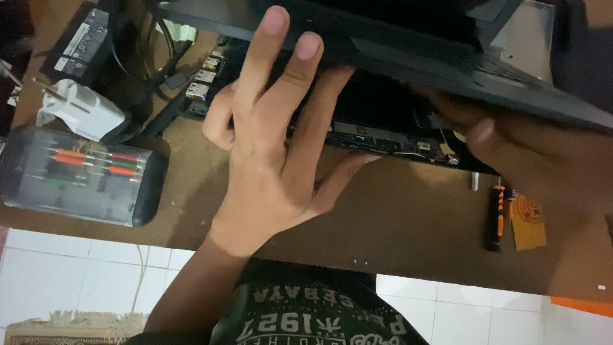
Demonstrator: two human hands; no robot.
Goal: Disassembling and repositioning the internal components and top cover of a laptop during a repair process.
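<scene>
A dark laptop lies open on the brown table, its black cover panel [408, 54] lifted off the base with the circuit board [377, 137] showing beneath. My left hand [274, 140] grips the near edge of the panel, two fingers over its top and the others under it. My right hand [511, 144] reaches under the panel's right side, partly hidden and blurred, and seems to hold it from below.
A clear-lidded screwdriver bit case [76, 176] sits at the left, with a white plug adapter [80, 108], a black power brick [83, 38] and cables behind it. An orange-and-black screwdriver [495, 217] and an orange pick [529, 222] lie at the right. White floor tiles [76, 268] show below the table edge.
</scene>
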